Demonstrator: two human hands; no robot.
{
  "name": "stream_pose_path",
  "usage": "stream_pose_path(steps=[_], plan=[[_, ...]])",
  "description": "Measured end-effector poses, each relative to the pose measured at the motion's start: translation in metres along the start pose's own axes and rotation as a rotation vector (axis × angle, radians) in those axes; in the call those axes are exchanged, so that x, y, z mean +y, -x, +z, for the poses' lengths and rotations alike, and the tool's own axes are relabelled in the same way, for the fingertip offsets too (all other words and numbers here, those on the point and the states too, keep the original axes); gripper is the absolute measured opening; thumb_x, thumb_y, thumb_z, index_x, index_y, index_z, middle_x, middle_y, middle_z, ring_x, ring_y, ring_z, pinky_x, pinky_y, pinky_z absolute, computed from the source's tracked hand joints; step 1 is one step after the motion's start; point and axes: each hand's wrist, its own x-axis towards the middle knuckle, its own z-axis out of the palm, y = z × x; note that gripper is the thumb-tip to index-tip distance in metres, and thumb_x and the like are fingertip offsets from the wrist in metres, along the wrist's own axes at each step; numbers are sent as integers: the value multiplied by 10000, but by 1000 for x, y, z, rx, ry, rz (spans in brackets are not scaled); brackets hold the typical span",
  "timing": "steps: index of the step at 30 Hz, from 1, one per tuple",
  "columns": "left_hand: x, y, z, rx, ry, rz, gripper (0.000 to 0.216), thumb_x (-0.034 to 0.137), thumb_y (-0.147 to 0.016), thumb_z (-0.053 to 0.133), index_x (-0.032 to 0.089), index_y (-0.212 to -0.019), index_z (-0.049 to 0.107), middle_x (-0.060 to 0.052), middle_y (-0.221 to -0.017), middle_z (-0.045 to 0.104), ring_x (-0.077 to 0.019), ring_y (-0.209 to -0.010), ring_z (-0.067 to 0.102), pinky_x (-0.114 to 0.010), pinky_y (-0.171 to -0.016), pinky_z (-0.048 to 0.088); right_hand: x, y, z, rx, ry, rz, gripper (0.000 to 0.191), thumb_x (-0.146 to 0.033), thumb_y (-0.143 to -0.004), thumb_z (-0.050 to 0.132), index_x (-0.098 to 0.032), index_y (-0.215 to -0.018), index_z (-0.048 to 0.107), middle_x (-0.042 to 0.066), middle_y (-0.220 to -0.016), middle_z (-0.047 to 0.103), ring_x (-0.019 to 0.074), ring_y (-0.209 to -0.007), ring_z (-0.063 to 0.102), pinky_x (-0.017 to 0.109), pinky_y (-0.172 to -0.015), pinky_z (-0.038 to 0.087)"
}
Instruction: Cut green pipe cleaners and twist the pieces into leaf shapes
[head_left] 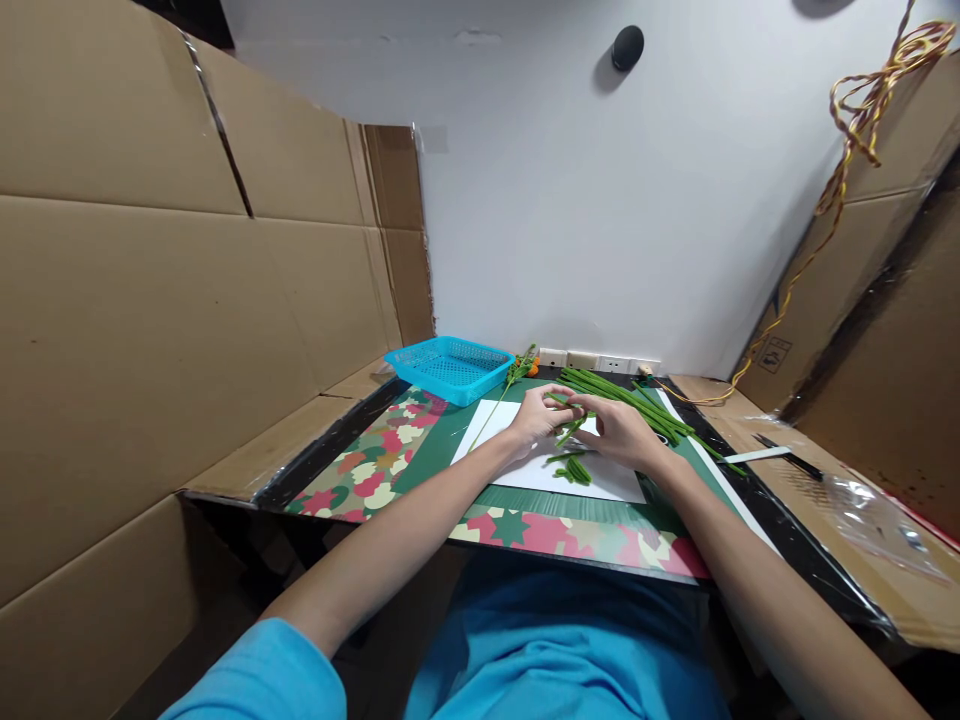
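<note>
My left hand [541,412] and my right hand [616,432] are close together over a white sheet [611,485], fingers bent inward. Between them runs a fuzzy green pipe cleaner [571,430], pinched in the fingertips of both. Its far end is partly covered by the fingers. Just below, a small cluster of short, bent green pipe cleaner pieces [574,470] lies on the sheet. A bundle of long straight green pipe cleaners [626,392] spreads behind and to the right of my right hand.
A blue plastic basket [450,382] stands at the back left, beside a green stem with orange blooms [531,364]. Scissors [799,460] and a clear plastic bag [877,520] lie at the right. Cardboard walls [187,300] flank the table; yellow twisted wire [844,180] hangs right.
</note>
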Motion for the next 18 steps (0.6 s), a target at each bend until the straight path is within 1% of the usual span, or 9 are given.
stream_pose_path(steps=[5, 7, 12, 18], plan=[[-3, -1, 0, -15, 8, 39, 474, 297, -596, 933, 131, -946, 660, -62, -787, 725, -131, -629, 642, -201, -524, 416, -2, 1, -2, -14, -5, -9, 664, -239, -863, 654, -303, -1508, 511, 11, -880, 712, 152, -689, 596, 243, -656, 382], [-4, -1, 0, -26, 11, 57, 444, 269, -595, 931, 122, -920, 665, -68, -786, 723, -142, -663, 658, -213, -563, 449, -1, 1, 0, -16, 5, -15, 696, -244, -862, 660, -315, -1531, 483, 14, -898, 719, 155, -688, 598, 245, -652, 386], [-7, -3, 1, -43, 15, 99, 440, 228, -572, 934, 111, -917, 687, -74, -794, 724, -173, -745, 692, -262, -674, 516, 2, 0, 5, -13, 36, -11, 693, -262, -883, 646, -325, -1548, 459, 32, -981, 739, 170, -709, 625, 253, -643, 399], [-10, -4, 1, -91, -25, 118, 371, 220, -587, 920, 103, -869, 711, -91, -811, 733, -182, -774, 692, -272, -696, 522, 0, 0, 4, -54, 61, 15, 657, -253, -883, 649, -286, -1523, 502, 49, -1050, 750, 178, -744, 647, 258, -647, 404]])
